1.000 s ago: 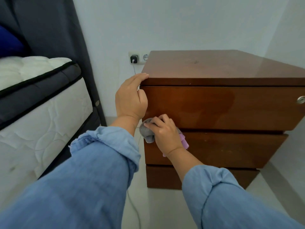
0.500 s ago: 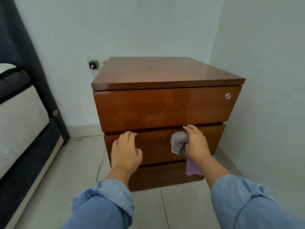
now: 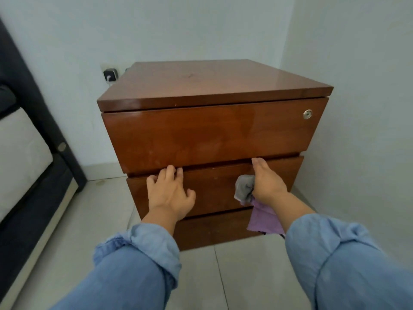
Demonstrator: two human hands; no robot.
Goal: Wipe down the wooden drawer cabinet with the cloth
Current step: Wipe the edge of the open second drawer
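Observation:
The wooden drawer cabinet (image 3: pixel 207 133) stands in the room corner, with a glossy top and three drawer fronts. My left hand (image 3: pixel 168 193) rests on the middle drawer, its fingertips at that drawer's top edge under the top drawer. My right hand (image 3: pixel 266 183) reaches to the same gap further right, fingers extended to the edge, while it holds a bunched grey and purple cloth (image 3: pixel 254 204) against the palm. The cloth's purple end hangs down over the lowest drawer front.
A round lock (image 3: pixel 307 114) sits at the top drawer's right end. A bed with a dark frame (image 3: pixel 33 157) stands at the left. A wall socket with a plugged charger (image 3: pixel 110 74) is behind the cabinet. Pale tiled floor (image 3: pixel 234 276) lies in front, a wall close on the right.
My left hand left the cabinet's top left corner and came down onto the middle drawer. My right hand slid the cloth rightward along that drawer. The view swung to face the cabinet's front.

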